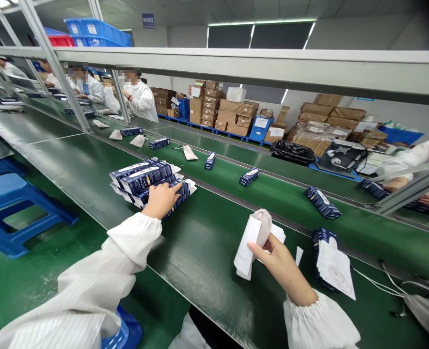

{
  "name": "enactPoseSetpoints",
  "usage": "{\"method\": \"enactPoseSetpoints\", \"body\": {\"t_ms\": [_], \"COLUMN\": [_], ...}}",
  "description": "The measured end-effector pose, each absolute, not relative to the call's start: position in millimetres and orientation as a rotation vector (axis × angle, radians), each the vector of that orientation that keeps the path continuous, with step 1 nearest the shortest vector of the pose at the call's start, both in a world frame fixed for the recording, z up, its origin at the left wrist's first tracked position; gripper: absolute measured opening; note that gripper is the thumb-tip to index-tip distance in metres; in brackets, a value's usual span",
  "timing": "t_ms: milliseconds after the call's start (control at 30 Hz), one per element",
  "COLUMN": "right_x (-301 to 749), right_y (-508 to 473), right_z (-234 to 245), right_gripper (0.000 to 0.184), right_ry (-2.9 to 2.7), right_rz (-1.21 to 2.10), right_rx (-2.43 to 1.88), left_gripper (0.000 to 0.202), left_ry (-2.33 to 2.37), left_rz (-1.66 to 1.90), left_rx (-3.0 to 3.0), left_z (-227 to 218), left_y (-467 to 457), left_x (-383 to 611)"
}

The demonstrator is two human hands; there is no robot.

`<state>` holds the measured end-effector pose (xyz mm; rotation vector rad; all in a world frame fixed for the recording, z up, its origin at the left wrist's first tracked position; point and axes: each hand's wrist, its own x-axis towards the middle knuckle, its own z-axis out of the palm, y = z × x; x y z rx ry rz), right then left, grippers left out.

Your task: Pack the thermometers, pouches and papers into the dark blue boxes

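Your right hand (278, 259), right of centre in the lower frame, pinches a pale pouch (265, 228) and a folded white paper (246, 245). Up and left from it, your left hand (162, 199) lies on the stacked navy boxes (145, 177), much the nearer hand; whether it grips one, I cannot tell. Their long axes slant gently toward the upper right.

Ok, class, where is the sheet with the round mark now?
In the head view's right half, the marked sheet lies atop a blue box, right of the right hand.
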<state>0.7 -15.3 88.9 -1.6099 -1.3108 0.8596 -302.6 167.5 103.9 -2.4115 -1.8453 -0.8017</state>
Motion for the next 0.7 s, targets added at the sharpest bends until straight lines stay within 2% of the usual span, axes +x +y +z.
{"method": "enactPoseSetpoints", "body": {"t_ms": [67, 133, 267, 367, 433, 567, 633, 700], "right_x": [3.7, 7.4, 21.0, 41.8, 61.1, 94.4, 99.0, 94.2], "right_y": [-17.4, -22.5, -41.0, -58.3, -69.3, -82.3, -82.5, -81.2], "right_z": [96.2, 108.9, 136.2, 148.4, 155.6, 176.6, 186.6, 192.0], "right_gripper": [0.046, 0.046, 0.043, 0.039, 0.040, 0.045, 0.046, 0.045], "right_ry": [-1.288, -1.280, -1.360, -1.453, -1.429, -1.117, -1.056, -1.117], "right_rz": [0.819, 0.760, 0.537, 0.437, 0.471, 0.709, 0.749, 0.629], "right_rx": [-1.604, -1.610, -1.723, -1.806, -1.800, -1.532, -1.393, -1.377], "left_gripper": [0.056, 0.068, 0.052, 0.025, 0.027, 0.065, 0.066, 0.056], "left_ry": [-1.817, -1.739, -1.472, -1.271, -1.223, -1.325, -1.312, -1.289], "left_rz": [-0.954, -1.368, -2.147, -2.575, -2.544, -2.203, -1.990, -1.896], "left_rx": [-2.424, -2.506, -2.985, -3.394, -3.594, -3.608, -3.560, -3.438], "left_z": [97.6, 90.3, 78.6, 81.7, 86.6, 90.1, 88.5, 86.4], "left_y": [139.6, 101.2, 26.1, 3.5, 3.0, -0.2, -8.4, -17.6], "left_x": [-278.2, -239.8, -159.6, -128.5, -119.9, -107.0, -98.1, -88.9]}}
